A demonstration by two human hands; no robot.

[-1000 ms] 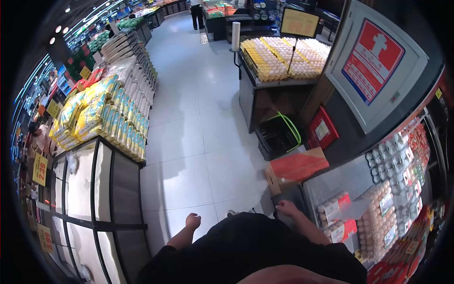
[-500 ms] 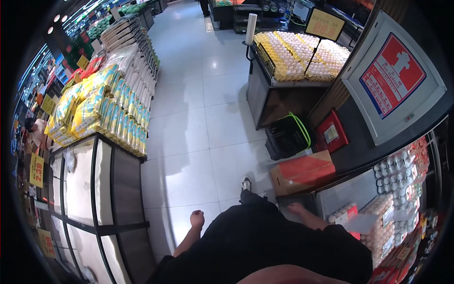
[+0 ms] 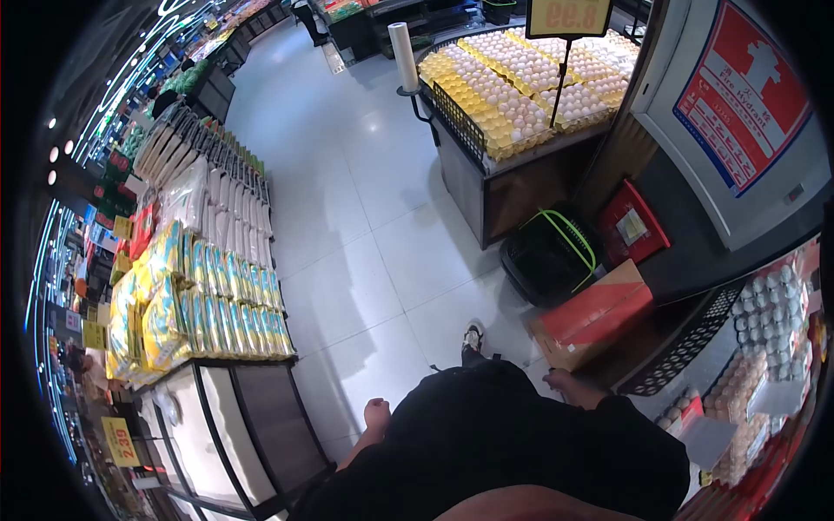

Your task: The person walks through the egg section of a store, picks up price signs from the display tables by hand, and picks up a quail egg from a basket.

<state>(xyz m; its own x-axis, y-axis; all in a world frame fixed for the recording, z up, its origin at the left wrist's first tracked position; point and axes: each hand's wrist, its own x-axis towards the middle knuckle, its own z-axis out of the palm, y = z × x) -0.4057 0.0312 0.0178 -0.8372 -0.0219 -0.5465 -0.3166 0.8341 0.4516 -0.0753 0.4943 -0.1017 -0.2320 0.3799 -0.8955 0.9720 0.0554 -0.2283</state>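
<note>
My left hand (image 3: 376, 415) hangs beside my dark clothing above the pale tiled floor (image 3: 347, 304). Its fingers are curled into a loose fist, and I see nothing in it. On the other side, my right hand (image 3: 563, 381) is low, near the lower end of a red and brown cardboard box (image 3: 595, 314). Its fingers look curled in and no held thing shows; whether it touches the box I cannot tell. One shoe (image 3: 472, 335) shows ahead of my body.
Yellow packages (image 3: 161, 317) and pale sacks (image 3: 217, 204) are stacked along the left. Egg trays (image 3: 530, 87) top a stand ahead, with a black basket (image 3: 543, 260) at its foot. A red bin (image 3: 634, 221) stands by the wall; more eggs (image 3: 734, 404) lie at right.
The view has turned and moved forward, so the egg stand and basket appear larger. My right hand is closer to the cardboard box in view. Both hands keep their curled shape.
</note>
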